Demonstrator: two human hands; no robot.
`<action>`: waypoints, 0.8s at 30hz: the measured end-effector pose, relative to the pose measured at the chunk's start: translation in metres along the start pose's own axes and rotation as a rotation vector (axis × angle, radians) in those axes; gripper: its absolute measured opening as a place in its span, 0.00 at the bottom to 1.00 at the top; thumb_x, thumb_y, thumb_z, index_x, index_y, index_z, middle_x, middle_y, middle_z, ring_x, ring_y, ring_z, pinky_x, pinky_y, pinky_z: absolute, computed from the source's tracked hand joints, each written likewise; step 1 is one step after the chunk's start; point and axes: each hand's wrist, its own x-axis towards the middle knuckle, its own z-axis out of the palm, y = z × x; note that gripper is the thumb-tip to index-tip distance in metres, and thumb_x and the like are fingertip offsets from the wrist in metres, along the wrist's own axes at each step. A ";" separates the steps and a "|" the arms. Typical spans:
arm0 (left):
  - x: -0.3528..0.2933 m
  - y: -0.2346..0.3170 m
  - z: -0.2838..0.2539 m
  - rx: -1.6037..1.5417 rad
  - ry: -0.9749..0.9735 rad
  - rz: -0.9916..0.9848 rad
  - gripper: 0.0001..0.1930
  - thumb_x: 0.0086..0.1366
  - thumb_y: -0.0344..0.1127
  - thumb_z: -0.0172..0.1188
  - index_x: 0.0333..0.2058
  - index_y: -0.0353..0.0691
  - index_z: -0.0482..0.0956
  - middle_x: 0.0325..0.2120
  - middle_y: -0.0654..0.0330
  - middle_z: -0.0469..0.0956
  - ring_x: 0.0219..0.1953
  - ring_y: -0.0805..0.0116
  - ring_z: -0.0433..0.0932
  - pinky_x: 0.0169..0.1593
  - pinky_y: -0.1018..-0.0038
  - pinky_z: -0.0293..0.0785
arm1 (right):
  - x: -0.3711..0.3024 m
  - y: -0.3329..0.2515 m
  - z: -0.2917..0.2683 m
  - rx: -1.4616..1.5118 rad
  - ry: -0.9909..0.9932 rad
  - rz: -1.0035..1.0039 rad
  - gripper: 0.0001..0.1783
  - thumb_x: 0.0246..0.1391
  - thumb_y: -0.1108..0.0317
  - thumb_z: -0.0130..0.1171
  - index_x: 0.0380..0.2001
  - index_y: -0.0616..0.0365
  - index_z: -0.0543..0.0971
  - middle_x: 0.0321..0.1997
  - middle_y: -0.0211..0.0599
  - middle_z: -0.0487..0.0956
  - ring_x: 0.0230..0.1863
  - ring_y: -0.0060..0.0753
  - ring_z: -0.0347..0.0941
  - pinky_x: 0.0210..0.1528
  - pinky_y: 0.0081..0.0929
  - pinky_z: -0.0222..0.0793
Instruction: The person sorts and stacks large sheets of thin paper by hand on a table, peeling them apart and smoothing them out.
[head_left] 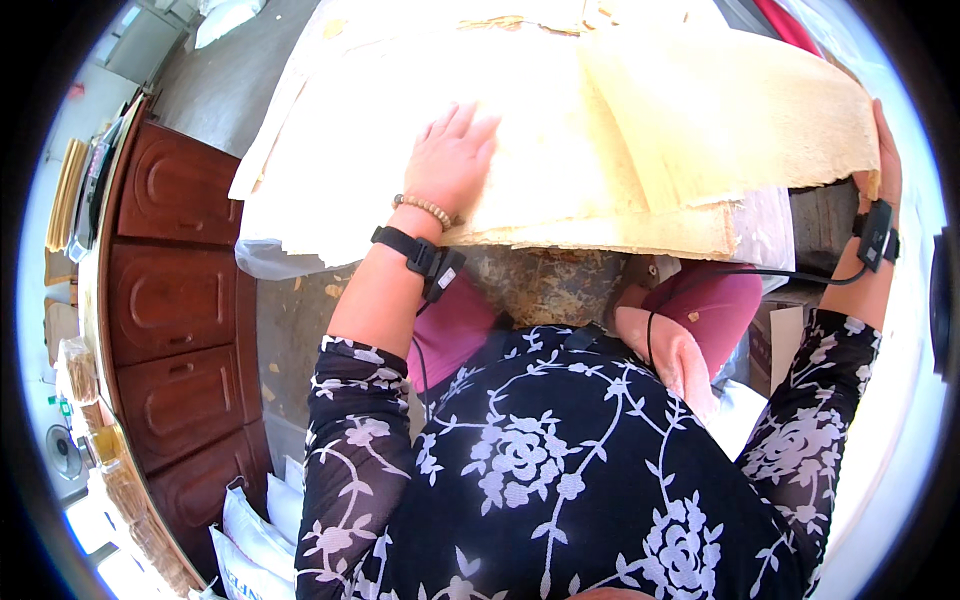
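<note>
A stack of thin pale-yellow sheets with ragged edges (pixel 500 215), looking like wood veneer, lies before me. The top surface is washed out by bright light. My left hand (pixel 455 155) rests flat on it with the fingers stretched out, slightly blurred. On the right, one veneer sheet (pixel 740 110) is lifted and bent along its far end. My right hand (pixel 888 150) grips the outer edge of that sheet, partly hidden behind it. Clear plastic film (pixel 765 225) shows under the stack at its right corner.
A brown wooden cabinet (pixel 175 300) with panelled doors stands along the left. White sacks (pixel 250 530) lean at its foot. A pink cloth (pixel 670 350) lies over my lap. Black cables (pixel 800 275) run from the straps on both wrists. A fan (pixel 64 450) is at the far left.
</note>
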 end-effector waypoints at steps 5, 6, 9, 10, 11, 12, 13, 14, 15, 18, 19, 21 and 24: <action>-0.003 -0.001 0.003 0.007 0.011 -0.011 0.22 0.74 0.46 0.43 0.65 0.60 0.69 0.70 0.59 0.60 0.72 0.60 0.55 0.72 0.62 0.50 | -0.025 -0.013 0.025 -0.158 0.348 -0.142 0.25 0.67 0.65 0.53 0.66 0.57 0.68 0.65 0.46 0.72 0.61 0.36 0.75 0.60 0.34 0.75; -0.003 -0.001 0.004 0.006 0.014 -0.009 0.22 0.74 0.46 0.43 0.65 0.60 0.69 0.70 0.59 0.60 0.72 0.60 0.55 0.72 0.62 0.50 | -0.028 -0.018 0.027 -0.198 0.402 -0.171 0.26 0.67 0.67 0.53 0.67 0.55 0.67 0.67 0.47 0.71 0.62 0.38 0.74 0.61 0.36 0.74; -0.004 -0.005 0.008 0.035 0.048 0.005 0.22 0.74 0.46 0.43 0.65 0.61 0.68 0.69 0.60 0.61 0.72 0.61 0.55 0.72 0.62 0.50 | -0.019 -0.027 0.021 -0.348 0.369 -0.164 0.26 0.67 0.67 0.53 0.67 0.54 0.67 0.67 0.46 0.71 0.63 0.38 0.73 0.61 0.35 0.74; -0.003 -0.005 0.007 0.037 0.042 0.006 0.22 0.74 0.46 0.43 0.65 0.61 0.68 0.70 0.60 0.60 0.72 0.61 0.55 0.72 0.63 0.50 | -0.011 -0.033 0.015 -0.351 0.352 -0.157 0.25 0.68 0.65 0.52 0.67 0.53 0.68 0.66 0.45 0.72 0.62 0.37 0.74 0.61 0.34 0.74; -0.003 -0.005 0.006 0.040 0.037 0.006 0.22 0.74 0.47 0.43 0.65 0.61 0.68 0.70 0.60 0.60 0.72 0.61 0.55 0.72 0.63 0.50 | 0.004 -0.042 0.003 -0.353 0.343 -0.156 0.25 0.68 0.64 0.52 0.66 0.53 0.69 0.65 0.45 0.72 0.62 0.37 0.74 0.61 0.33 0.74; 0.003 -0.001 0.008 0.020 0.045 0.026 0.22 0.74 0.47 0.43 0.65 0.61 0.68 0.70 0.60 0.60 0.72 0.61 0.55 0.72 0.63 0.50 | 0.011 -0.061 -0.012 -0.370 0.354 -0.165 0.25 0.68 0.62 0.52 0.66 0.53 0.69 0.65 0.45 0.73 0.61 0.37 0.74 0.61 0.33 0.74; 0.001 -0.001 0.005 0.038 0.043 0.020 0.22 0.74 0.47 0.44 0.65 0.62 0.68 0.70 0.60 0.60 0.72 0.61 0.55 0.71 0.63 0.50 | 0.040 -0.068 -0.040 -0.331 0.272 -0.164 0.25 0.68 0.58 0.50 0.63 0.58 0.69 0.61 0.48 0.74 0.58 0.40 0.75 0.56 0.34 0.75; -0.001 -0.003 0.005 0.044 0.043 0.013 0.22 0.74 0.47 0.44 0.65 0.62 0.68 0.70 0.60 0.60 0.72 0.62 0.56 0.71 0.63 0.50 | 0.045 -0.076 -0.045 -0.327 0.261 -0.157 0.25 0.68 0.58 0.51 0.63 0.58 0.70 0.61 0.47 0.74 0.58 0.40 0.75 0.57 0.34 0.75; -0.003 -0.005 0.004 0.047 0.045 0.005 0.22 0.74 0.47 0.44 0.65 0.62 0.68 0.70 0.60 0.60 0.72 0.62 0.56 0.71 0.63 0.50 | 0.034 -0.068 -0.030 -0.318 0.255 -0.161 0.25 0.68 0.58 0.51 0.63 0.58 0.70 0.61 0.47 0.74 0.58 0.39 0.75 0.57 0.34 0.75; -0.002 -0.006 0.004 0.022 0.034 0.003 0.22 0.74 0.47 0.44 0.65 0.61 0.68 0.70 0.59 0.61 0.72 0.62 0.56 0.71 0.63 0.50 | -0.002 -0.063 -0.008 -0.301 0.229 -0.170 0.25 0.68 0.57 0.51 0.62 0.59 0.71 0.61 0.46 0.75 0.58 0.38 0.75 0.57 0.33 0.74; -0.003 -0.007 0.004 0.000 0.051 0.002 0.22 0.74 0.48 0.44 0.65 0.60 0.69 0.69 0.59 0.62 0.72 0.61 0.56 0.71 0.63 0.49 | -0.016 -0.057 0.005 -0.294 0.204 -0.160 0.25 0.68 0.57 0.51 0.62 0.59 0.71 0.60 0.45 0.75 0.58 0.37 0.75 0.58 0.33 0.74; -0.001 -0.008 0.004 -0.025 0.069 0.012 0.23 0.74 0.48 0.45 0.64 0.59 0.69 0.69 0.58 0.62 0.72 0.60 0.56 0.71 0.62 0.49 | -0.039 -0.040 0.033 -0.272 0.147 -0.152 0.25 0.68 0.56 0.51 0.62 0.59 0.72 0.60 0.44 0.76 0.58 0.36 0.75 0.58 0.33 0.73; 0.001 -0.011 -0.002 -0.207 0.096 0.005 0.24 0.72 0.47 0.48 0.63 0.51 0.70 0.67 0.54 0.64 0.70 0.57 0.59 0.71 0.60 0.51 | -0.066 -0.016 0.085 -0.203 0.019 -0.112 0.25 0.68 0.56 0.52 0.61 0.59 0.72 0.60 0.43 0.76 0.58 0.35 0.75 0.59 0.32 0.73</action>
